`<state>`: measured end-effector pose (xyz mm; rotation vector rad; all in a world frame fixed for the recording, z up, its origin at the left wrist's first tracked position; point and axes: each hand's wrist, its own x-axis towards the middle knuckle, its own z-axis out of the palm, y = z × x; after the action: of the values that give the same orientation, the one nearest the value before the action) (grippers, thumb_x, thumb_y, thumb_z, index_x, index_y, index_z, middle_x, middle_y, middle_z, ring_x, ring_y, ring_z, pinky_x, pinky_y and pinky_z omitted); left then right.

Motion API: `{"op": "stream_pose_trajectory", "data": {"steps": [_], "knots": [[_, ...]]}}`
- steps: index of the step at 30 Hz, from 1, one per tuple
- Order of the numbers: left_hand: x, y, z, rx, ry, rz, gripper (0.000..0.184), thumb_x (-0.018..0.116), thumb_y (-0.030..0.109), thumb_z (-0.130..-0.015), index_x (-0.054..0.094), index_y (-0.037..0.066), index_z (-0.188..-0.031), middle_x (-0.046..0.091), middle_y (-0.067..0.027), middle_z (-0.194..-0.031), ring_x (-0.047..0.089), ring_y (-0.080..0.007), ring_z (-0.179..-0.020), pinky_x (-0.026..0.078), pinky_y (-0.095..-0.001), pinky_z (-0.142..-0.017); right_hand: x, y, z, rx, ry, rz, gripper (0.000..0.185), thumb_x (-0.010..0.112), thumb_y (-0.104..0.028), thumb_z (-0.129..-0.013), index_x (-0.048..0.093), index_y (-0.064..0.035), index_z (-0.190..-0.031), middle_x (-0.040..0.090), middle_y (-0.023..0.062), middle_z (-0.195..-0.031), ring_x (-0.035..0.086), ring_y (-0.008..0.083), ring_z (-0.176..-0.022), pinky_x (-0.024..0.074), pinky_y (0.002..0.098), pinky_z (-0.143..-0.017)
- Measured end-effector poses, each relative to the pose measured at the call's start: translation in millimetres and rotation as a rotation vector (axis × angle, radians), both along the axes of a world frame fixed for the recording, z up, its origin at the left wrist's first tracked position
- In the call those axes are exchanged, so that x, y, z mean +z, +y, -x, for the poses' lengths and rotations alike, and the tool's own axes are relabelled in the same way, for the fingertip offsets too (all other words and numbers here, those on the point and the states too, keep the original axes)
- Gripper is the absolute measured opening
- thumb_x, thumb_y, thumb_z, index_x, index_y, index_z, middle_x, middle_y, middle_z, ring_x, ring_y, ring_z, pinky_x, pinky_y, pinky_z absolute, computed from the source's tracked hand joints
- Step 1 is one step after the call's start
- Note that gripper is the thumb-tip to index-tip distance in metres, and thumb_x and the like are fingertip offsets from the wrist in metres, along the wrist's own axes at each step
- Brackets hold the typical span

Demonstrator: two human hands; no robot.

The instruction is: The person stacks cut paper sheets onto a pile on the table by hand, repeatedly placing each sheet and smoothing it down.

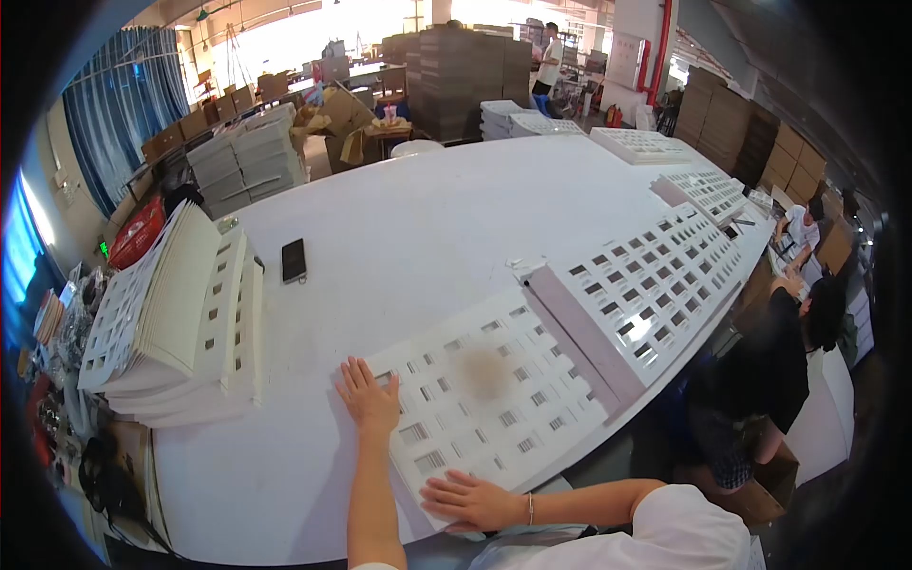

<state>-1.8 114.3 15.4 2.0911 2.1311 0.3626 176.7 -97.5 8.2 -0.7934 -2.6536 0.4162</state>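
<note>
In front of me on the white table lies a low pile of white sheets with rows of rectangular cut-outs. My left hand rests at the pile's left edge, open, its fingers spread. At the near corner my right hand lies flat on the sheets with its fingers stretched out. Neither hand holds anything. Right of the pile is a larger stack of cut-out sheets, with a greyish-pink strip along its near side. A brownish smudge blurs part of the view over the sheets.
A tall, curved stack of cut-out sheets stands at the table's left end. Near it lies a black phone. More sheet stacks line the far right of the table. A co-worker in dark clothes sits at the right edge.
</note>
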Motion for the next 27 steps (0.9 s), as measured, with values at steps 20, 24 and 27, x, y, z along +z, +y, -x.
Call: {"op": "stream_pose_trajectory", "data": {"steps": [20,24,27], "knots": [[-13,-142,-18,-0.036,-0.256,-0.070,0.084,0.052,0.046,-0.099,0.020,-0.008,-0.155,0.018,-0.0242,-0.164,0.012,-0.0377,-0.154,0.013,-0.0585,-0.121,7,-9,2,-0.031,0.029,-0.060,0.057,0.058,-0.040,-0.095,0.047,-0.0098,-0.143,0.046,0.0129,-0.149,0.042,0.0282,-0.139,0.0293,0.0520,-0.117],[-19,-140,-16,-0.034,-0.246,-0.099,0.084,0.053,0.046,-0.098,0.021,-0.008,-0.155,0.018,-0.0238,-0.164,0.013,-0.0379,-0.153,0.014,-0.0573,-0.121,17,-6,-1,-0.035,0.246,0.014,0.039,0.064,-0.030,-0.093,0.062,-0.0088,-0.125,0.061,0.0117,-0.131,0.056,0.0271,-0.125,0.0399,0.0489,-0.108],[-21,-141,-14,-0.049,-0.214,-0.128,0.084,0.053,0.046,-0.098,0.023,-0.008,-0.154,0.019,-0.0242,-0.163,0.014,-0.0388,-0.153,0.017,-0.0580,-0.120,2,-4,-4,-0.217,0.502,0.316,0.023,0.067,-0.020,-0.094,0.070,-0.0053,-0.111,0.069,0.0090,-0.113,0.066,0.0229,-0.108,0.0489,0.0395,-0.098]]}}
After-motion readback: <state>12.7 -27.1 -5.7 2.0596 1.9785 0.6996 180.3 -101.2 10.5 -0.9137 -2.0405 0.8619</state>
